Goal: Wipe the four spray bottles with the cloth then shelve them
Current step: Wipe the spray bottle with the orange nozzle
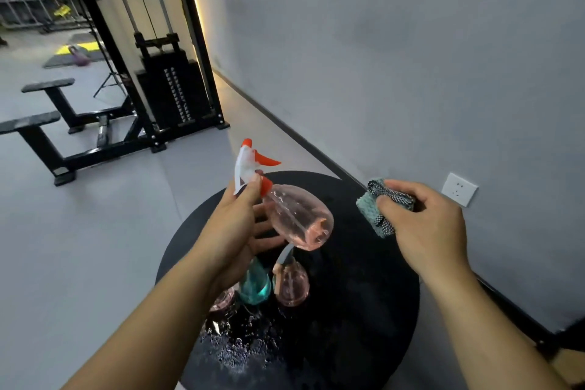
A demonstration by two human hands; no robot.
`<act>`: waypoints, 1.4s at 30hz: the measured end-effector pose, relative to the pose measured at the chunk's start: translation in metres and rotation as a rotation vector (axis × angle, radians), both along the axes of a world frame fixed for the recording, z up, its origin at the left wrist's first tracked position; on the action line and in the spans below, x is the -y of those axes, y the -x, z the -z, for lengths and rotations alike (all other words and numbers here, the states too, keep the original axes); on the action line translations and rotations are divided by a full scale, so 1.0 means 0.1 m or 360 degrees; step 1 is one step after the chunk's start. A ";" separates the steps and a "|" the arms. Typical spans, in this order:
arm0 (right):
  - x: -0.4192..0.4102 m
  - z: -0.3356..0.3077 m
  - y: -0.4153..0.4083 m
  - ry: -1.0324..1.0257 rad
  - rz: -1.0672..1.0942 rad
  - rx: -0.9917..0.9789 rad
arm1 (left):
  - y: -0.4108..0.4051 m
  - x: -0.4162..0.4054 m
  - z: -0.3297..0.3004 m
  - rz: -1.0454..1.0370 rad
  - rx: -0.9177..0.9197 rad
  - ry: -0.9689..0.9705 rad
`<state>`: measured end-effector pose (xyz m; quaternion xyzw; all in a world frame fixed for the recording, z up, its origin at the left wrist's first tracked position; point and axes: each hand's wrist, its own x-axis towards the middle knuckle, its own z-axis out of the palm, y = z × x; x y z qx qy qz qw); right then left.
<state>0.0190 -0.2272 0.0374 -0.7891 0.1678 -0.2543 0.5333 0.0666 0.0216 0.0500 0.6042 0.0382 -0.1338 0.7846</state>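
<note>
Three bottles [272,285] crowd the table's [364,294] near-left, possibly touching; right side free.

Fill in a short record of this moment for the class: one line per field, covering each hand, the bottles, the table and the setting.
left hand: left hand grips the pink spray bottle by its neck, tilted above the table
right hand: right hand holds the folded cloth, apart from that bottle
on table: teal bottle, two more pink bottles, partly hidden
table: round black table, droplets near front edge
setting: gym, weight machine behind
</note>
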 end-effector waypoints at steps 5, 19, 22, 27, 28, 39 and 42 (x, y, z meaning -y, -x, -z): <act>-0.30 -0.03 -0.16 -0.0010 -0.0050 -0.0028 | -0.04 -0.38 0.10 0.0001 -0.0246 0.0285; -1.02 -0.11 -0.39 0.0001 -0.0336 0.0104 | -0.08 -0.50 0.11 -0.0067 -0.0109 0.0156; -1.19 -0.10 -0.36 0.0206 -0.0648 0.0041 | -0.07 -0.47 0.16 -0.0037 -0.0031 0.0054; -1.21 -0.07 -0.35 0.0646 -0.0877 -0.0039 | -0.12 -0.54 0.24 -0.0126 0.0115 -0.0045; -1.17 -0.06 -0.37 0.0619 -0.0833 -0.0043 | -0.13 -0.56 0.25 -0.0130 0.0128 -0.0035; -1.20 -0.03 -0.38 0.0565 -0.0873 0.0045 | -0.12 -0.48 0.27 -0.0044 0.0314 -0.0143; -1.09 0.00 -0.45 0.0343 -0.0666 0.0049 | -0.14 -0.48 0.25 -0.0085 0.0332 -0.0119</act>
